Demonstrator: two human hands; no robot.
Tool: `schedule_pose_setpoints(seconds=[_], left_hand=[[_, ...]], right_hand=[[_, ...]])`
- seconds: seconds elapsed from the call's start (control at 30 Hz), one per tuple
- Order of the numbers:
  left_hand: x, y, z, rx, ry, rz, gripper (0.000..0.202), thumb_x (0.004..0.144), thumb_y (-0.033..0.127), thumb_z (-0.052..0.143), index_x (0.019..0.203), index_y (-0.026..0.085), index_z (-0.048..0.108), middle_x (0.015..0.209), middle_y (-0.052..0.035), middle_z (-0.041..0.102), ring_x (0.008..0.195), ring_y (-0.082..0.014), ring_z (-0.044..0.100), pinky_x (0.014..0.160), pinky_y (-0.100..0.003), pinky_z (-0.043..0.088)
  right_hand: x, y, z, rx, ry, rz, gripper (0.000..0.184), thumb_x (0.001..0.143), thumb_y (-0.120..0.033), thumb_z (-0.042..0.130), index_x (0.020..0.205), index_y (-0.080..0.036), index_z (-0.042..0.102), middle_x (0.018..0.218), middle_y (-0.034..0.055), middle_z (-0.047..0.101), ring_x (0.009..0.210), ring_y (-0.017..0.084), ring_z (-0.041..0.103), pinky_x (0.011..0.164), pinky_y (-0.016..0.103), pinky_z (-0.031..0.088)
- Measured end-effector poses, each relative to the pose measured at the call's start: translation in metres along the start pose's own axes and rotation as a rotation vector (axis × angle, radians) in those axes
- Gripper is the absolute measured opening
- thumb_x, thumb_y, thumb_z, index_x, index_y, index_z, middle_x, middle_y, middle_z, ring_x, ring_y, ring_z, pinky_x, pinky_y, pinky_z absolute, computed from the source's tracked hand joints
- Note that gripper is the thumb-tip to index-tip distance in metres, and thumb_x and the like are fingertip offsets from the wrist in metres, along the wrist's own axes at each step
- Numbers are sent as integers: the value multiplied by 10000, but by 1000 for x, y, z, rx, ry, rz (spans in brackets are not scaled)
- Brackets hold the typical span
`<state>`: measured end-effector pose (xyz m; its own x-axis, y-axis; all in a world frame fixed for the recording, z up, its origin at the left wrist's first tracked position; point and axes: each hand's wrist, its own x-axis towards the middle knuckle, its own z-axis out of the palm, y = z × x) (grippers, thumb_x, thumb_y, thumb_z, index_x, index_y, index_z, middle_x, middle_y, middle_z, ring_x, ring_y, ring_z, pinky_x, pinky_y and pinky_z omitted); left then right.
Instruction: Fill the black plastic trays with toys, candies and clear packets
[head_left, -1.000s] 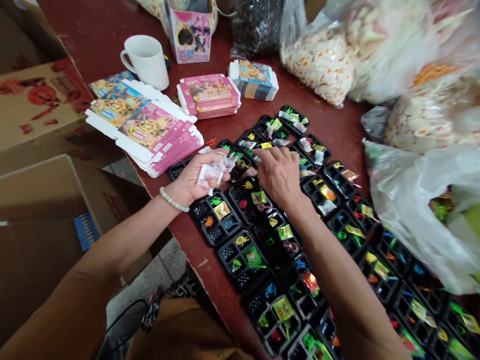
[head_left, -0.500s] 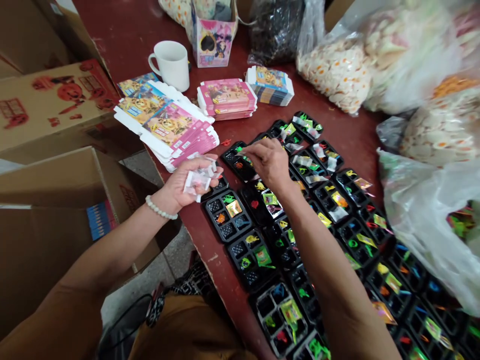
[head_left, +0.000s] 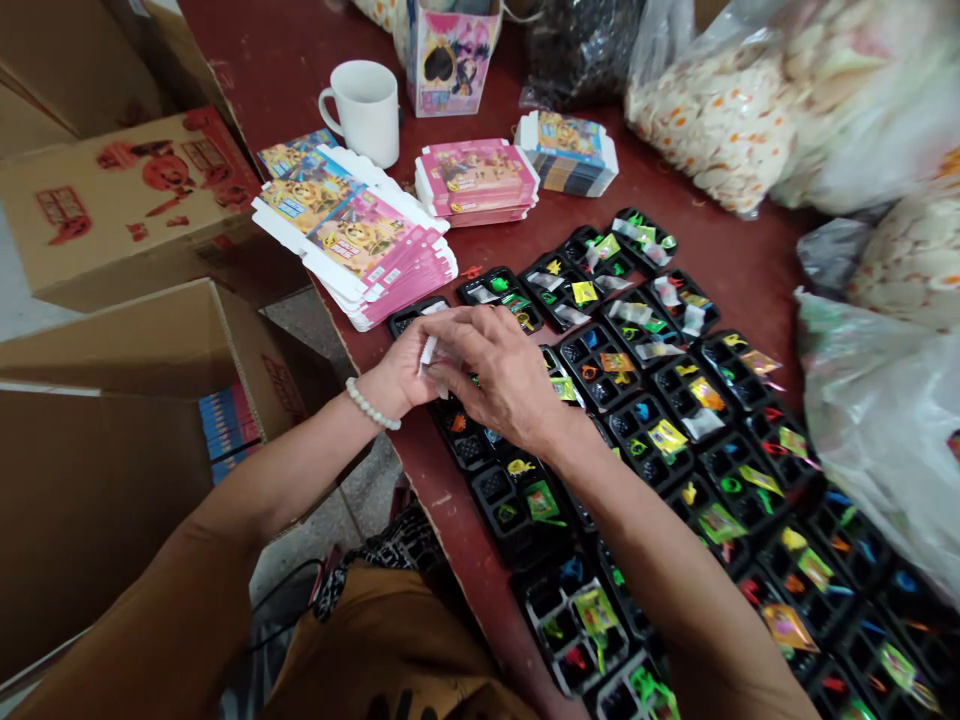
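My left hand [head_left: 407, 362] is cupped palm up around small white packets [head_left: 430, 353], over the near-left edge of the trays. Above it, my right hand [head_left: 504, 378] reaches across, thumb and fingers pinched at a packet in the left palm. Its fingers hide most of the packets. Below and right of both hands lie rows of black compartment trays [head_left: 493, 482] with small coloured plastic toys and shiny sachets. Just past the fingers, one tray [head_left: 500, 293] has a white packet and green toys in it.
Flat printed cartons [head_left: 360, 235], a pink box stack [head_left: 477, 178], a blue box stack [head_left: 568, 150] and a white mug [head_left: 367, 115] stand behind. Clear bags [head_left: 720, 125] of small pieces line the right. An open cardboard box [head_left: 112, 460] sits left, below the table edge.
My right hand has moved left and back from a far tray to the packets in my left palm. A white packet now shows in that tray. The view has shifted slightly.
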<state>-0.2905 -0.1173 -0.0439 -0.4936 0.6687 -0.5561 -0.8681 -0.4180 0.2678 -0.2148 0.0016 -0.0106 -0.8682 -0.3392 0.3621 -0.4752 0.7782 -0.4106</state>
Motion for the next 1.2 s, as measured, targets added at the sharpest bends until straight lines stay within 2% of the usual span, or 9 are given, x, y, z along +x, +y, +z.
schedule_pose_setpoints(seconds=[0.1,0.2,0.27,0.37,0.53,0.7,0.9,1.0,1.2], left_hand=[[-1,-6,4,29,-25,59,49,811,94,618,811,141,604,545,25,532,378,-68,463,371,-145,354],[-7,1,-1,104,-18,60,100,790,113,630,884,146,619,611,-18,601,406,-93,519,324,-133,246],[-14,10,-8,152,-9,65,187,761,122,626,944,162,616,687,-61,651,445,-122,566,318,-125,197],[-25,23,-19,195,22,119,267,694,101,609,952,167,606,692,-63,638,462,-137,578,325,-120,201],[-35,28,-23,224,34,168,277,658,98,599,929,157,613,633,-24,575,441,-127,558,327,-125,225],[-30,13,-14,201,13,131,257,700,100,597,946,173,597,638,-20,580,448,-125,570,323,-118,208],[-24,-3,-10,186,-7,66,219,740,111,606,953,163,601,638,-2,592,391,-112,544,306,-136,234],[-31,4,-18,206,11,82,235,723,114,635,949,169,600,620,12,584,372,-106,516,297,-137,230],[-63,44,-54,217,114,248,273,666,66,650,906,177,579,605,24,575,365,-76,452,313,-118,227]], right_hand=[[-1,-5,-7,153,39,95,87,957,-248,641,1006,-181,666,974,69,660,864,185,591,770,332,493],[-5,11,-22,288,202,232,103,925,-278,690,931,-196,628,865,17,664,739,137,587,681,280,473],[-11,31,-30,214,281,359,108,887,-262,710,885,-196,624,798,0,660,682,129,573,653,274,457],[-26,67,-28,51,203,472,79,837,-214,713,812,-184,645,770,9,675,655,134,577,652,280,455],[-47,102,-1,-68,79,395,61,831,-200,689,886,-181,709,922,70,745,844,224,660,801,375,510],[-42,69,5,-49,170,251,160,889,-163,612,1013,-205,703,1049,80,751,1018,261,671,936,457,503],[-28,13,11,158,129,91,146,1007,-209,543,1065,-196,676,1011,76,710,911,184,668,785,335,548],[-22,9,10,130,107,90,161,1028,-224,544,967,-197,691,931,53,717,872,170,676,787,316,544],[4,28,13,83,190,108,231,1042,-207,512,980,-206,734,946,48,736,898,174,664,830,316,530]])
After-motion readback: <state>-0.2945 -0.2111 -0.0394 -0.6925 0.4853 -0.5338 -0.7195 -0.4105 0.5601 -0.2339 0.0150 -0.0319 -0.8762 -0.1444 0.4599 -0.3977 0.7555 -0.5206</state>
